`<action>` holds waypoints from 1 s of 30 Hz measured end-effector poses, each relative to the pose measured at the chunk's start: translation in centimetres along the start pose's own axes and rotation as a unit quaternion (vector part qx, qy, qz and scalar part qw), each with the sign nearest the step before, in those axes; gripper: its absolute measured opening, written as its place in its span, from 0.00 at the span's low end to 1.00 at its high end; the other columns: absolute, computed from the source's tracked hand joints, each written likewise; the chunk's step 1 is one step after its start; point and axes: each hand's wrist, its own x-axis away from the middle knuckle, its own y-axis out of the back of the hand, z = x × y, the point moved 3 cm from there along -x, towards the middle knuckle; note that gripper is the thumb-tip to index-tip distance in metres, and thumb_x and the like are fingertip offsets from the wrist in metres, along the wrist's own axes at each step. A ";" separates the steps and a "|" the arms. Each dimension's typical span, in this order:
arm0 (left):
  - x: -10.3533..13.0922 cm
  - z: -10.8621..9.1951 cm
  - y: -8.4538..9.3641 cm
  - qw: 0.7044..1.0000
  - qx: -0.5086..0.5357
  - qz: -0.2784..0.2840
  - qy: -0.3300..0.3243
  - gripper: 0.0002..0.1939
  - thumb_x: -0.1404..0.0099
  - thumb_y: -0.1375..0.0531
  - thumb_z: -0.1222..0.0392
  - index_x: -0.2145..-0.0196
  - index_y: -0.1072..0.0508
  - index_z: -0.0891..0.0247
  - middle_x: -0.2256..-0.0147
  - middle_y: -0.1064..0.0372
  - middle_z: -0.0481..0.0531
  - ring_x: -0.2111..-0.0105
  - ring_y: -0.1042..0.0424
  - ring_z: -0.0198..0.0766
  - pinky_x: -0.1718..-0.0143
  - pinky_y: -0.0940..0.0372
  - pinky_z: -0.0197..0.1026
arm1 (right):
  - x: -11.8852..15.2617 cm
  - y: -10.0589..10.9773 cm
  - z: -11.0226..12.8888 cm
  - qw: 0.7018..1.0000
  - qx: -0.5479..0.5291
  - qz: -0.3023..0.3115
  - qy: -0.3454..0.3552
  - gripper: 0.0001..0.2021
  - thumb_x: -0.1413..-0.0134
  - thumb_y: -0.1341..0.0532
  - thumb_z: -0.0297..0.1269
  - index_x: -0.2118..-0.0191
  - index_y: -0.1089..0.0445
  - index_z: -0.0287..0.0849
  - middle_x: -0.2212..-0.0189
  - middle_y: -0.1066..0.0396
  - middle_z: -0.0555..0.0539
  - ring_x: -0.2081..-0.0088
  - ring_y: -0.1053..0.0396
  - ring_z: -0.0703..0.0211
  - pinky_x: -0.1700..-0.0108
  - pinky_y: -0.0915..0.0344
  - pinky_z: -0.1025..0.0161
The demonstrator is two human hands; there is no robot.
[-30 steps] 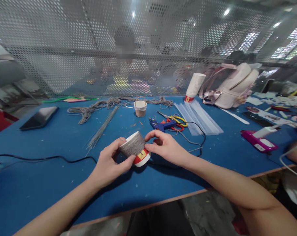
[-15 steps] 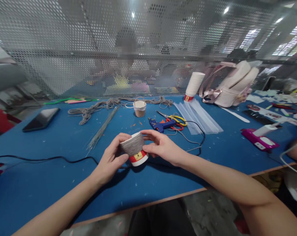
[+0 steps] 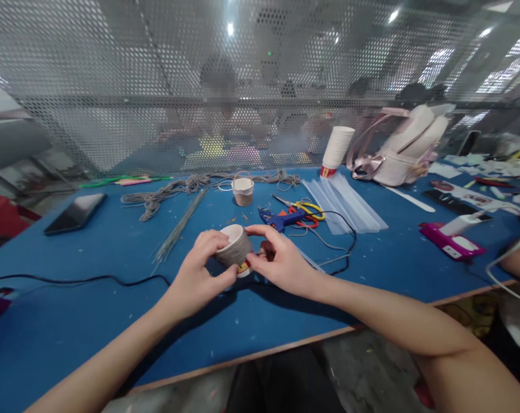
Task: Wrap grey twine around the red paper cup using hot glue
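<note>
A paper cup [image 3: 237,250] wrapped in grey cord over most of its side is held tilted above the blue table, its white inside partly showing. My left hand [image 3: 202,272] grips it from the left, with fingers over the rim and the thumb low on the side. On the right, my right hand [image 3: 281,261] holds the same cup between thumb and fingers. Part of a red and yellow label shows near its base. Beyond the hands lie a blue glue gun [image 3: 286,218] and yellow-handled scissors [image 3: 309,210].
A small covered cup [image 3: 243,194], grey cord [image 3: 156,198], thin wires [image 3: 180,226] and a phone [image 3: 76,213] lie around the hands. Farther right are stacked cups [image 3: 338,150], translucent strips [image 3: 344,201], a backpack [image 3: 408,146] and a purple power strip [image 3: 453,241].
The wrapped cup has tipped so that more of its inside shows and less of its label. My left thumb has moved rightward across its lower side.
</note>
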 end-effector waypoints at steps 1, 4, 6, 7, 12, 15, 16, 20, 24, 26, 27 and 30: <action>-0.2 0.0 0.1 1.000 0.000 0.015 0.001 0.02 0.45 0.42 0.62 0.70 0.32 0.60 0.66 0.33 0.51 0.61 0.34 0.41 0.57 0.37 0.44 | -0.1 0.2 0.1 1.000 0.015 -0.002 0.011 0.19 0.50 0.41 0.29 0.50 0.38 0.40 0.64 0.31 0.49 0.77 0.44 0.70 0.74 0.43 0.68; -0.7 0.3 0.5 0.998 0.029 0.057 0.013 0.02 0.44 0.41 0.61 0.72 0.32 0.60 0.68 0.33 0.49 0.64 0.34 0.40 0.59 0.37 0.42 | -0.4 0.7 -0.1 1.000 0.006 0.005 0.007 0.16 0.48 0.41 0.31 0.51 0.36 0.39 0.68 0.32 0.50 0.78 0.45 0.69 0.75 0.45 0.68; -0.9 0.5 0.8 0.995 0.055 0.071 0.030 0.02 0.44 0.41 0.60 0.72 0.31 0.60 0.69 0.33 0.50 0.64 0.33 0.40 0.61 0.36 0.41 | -0.5 0.9 -0.4 0.999 -0.042 0.013 -0.015 0.15 0.45 0.42 0.34 0.52 0.36 0.41 0.63 0.31 0.48 0.78 0.44 0.70 0.76 0.44 0.68; -1.0 0.5 0.9 0.994 0.068 0.072 0.039 0.03 0.45 0.41 0.60 0.72 0.31 0.60 0.69 0.33 0.50 0.65 0.33 0.39 0.62 0.36 0.41 | -0.6 1.0 -0.6 0.997 -0.068 0.020 -0.028 0.15 0.45 0.42 0.36 0.51 0.36 0.41 0.59 0.31 0.47 0.77 0.44 0.70 0.75 0.43 0.68; -1.3 0.4 1.3 0.994 0.082 0.065 0.046 0.05 0.45 0.41 0.59 0.70 0.30 0.62 0.67 0.34 0.50 0.65 0.33 0.38 0.62 0.36 0.40 | -0.2 0.3 -0.9 0.989 -0.091 0.084 -0.077 0.37 0.56 0.33 0.34 0.40 0.48 0.44 0.44 0.40 0.40 0.75 0.41 0.72 0.75 0.41 0.69; -1.3 0.1 1.0 0.996 0.045 0.074 0.037 0.06 0.44 0.41 0.59 0.67 0.30 0.62 0.65 0.33 0.50 0.64 0.32 0.38 0.61 0.36 0.39 | 0.1 0.1 -0.8 0.993 -0.052 0.084 -0.067 0.40 0.56 0.34 0.30 0.38 0.51 0.44 0.43 0.40 0.39 0.76 0.42 0.73 0.76 0.41 0.70; -1.3 0.0 1.0 0.997 0.028 0.066 0.033 0.08 0.44 0.41 0.59 0.65 0.31 0.61 0.64 0.32 0.50 0.63 0.32 0.38 0.60 0.35 0.40 | 0.0 0.1 -0.7 0.994 -0.043 0.078 -0.055 0.38 0.56 0.35 0.29 0.38 0.51 0.44 0.43 0.40 0.40 0.77 0.42 0.73 0.76 0.41 0.70; -1.6 -1.2 0.8 0.997 -0.072 -0.010 -0.024 0.17 0.42 0.42 0.60 0.53 0.33 0.59 0.58 0.31 0.52 0.58 0.32 0.40 0.54 0.36 0.43 | -0.6 0.7 -1.0 1.000 -0.008 0.023 0.003 0.35 0.54 0.36 0.30 0.40 0.49 0.44 0.43 0.40 0.40 0.77 0.41 0.72 0.73 0.37 0.68; -1.8 -2.5 0.4 0.981 -0.164 -0.057 -0.086 0.16 0.38 0.45 0.62 0.52 0.31 0.59 0.56 0.31 0.55 0.54 0.32 0.42 0.51 0.37 0.46 | -1.4 1.1 -1.5 0.997 0.044 -0.034 0.047 0.35 0.52 0.35 0.34 0.39 0.50 0.43 0.45 0.38 0.39 0.69 0.34 0.64 0.64 0.33 0.62; -1.9 -2.6 0.1 0.978 -0.180 -0.059 -0.089 0.17 0.39 0.45 0.63 0.52 0.31 0.59 0.55 0.32 0.55 0.54 0.33 0.42 0.51 0.37 0.47 | -1.7 1.2 -1.6 0.994 0.069 -0.046 0.065 0.36 0.53 0.34 0.34 0.39 0.50 0.42 0.46 0.38 0.38 0.61 0.32 0.58 0.60 0.32 0.59; -2.0 -2.6 0.0 0.978 -0.181 -0.057 -0.087 0.17 0.40 0.45 0.63 0.52 0.32 0.59 0.56 0.32 0.55 0.54 0.33 0.42 0.51 0.37 0.47 | -1.8 1.2 -1.6 0.993 0.080 -0.049 0.072 0.37 0.53 0.34 0.35 0.39 0.50 0.42 0.46 0.38 0.37 0.58 0.32 0.56 0.58 0.32 0.58; -2.3 -2.3 -0.4 0.979 -0.181 -0.054 -0.080 0.18 0.42 0.43 0.62 0.53 0.32 0.60 0.57 0.31 0.55 0.57 0.33 0.42 0.52 0.37 0.47 | -1.8 1.3 -1.6 0.991 0.101 -0.047 0.077 0.36 0.52 0.34 0.35 0.39 0.49 0.40 0.46 0.38 0.36 0.53 0.33 0.52 0.54 0.33 0.54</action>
